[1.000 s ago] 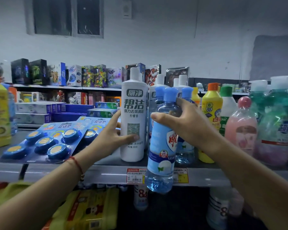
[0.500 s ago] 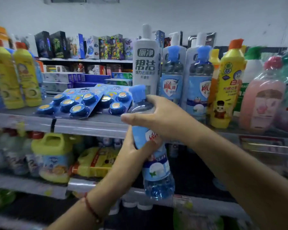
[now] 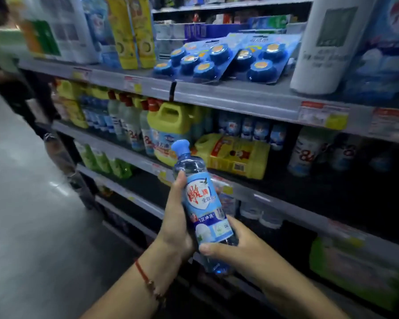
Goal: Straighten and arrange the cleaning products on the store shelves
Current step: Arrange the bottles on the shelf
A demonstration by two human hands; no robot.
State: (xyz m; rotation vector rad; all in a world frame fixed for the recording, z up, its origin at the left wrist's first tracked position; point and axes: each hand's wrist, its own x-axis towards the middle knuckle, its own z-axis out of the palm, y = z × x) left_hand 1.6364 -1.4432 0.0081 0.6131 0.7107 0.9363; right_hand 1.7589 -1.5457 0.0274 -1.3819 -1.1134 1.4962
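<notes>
On the top shelf stand a big white bottle at the right, two tall yellow bottles further left, and flat blue packs of round toilet blocks lying between them, while the shelf below holds a yellow jug standing up and another yellow jug lying on its side. Down in front of the shelves, not on any of them, the clear blue bottle with a blue cap is held in the air, tipped a little to the left. The left hand has its thumb and fingers curled round the middle of it, and the right hand has its thumb and fingers wrapped round the bottom part.
</notes>
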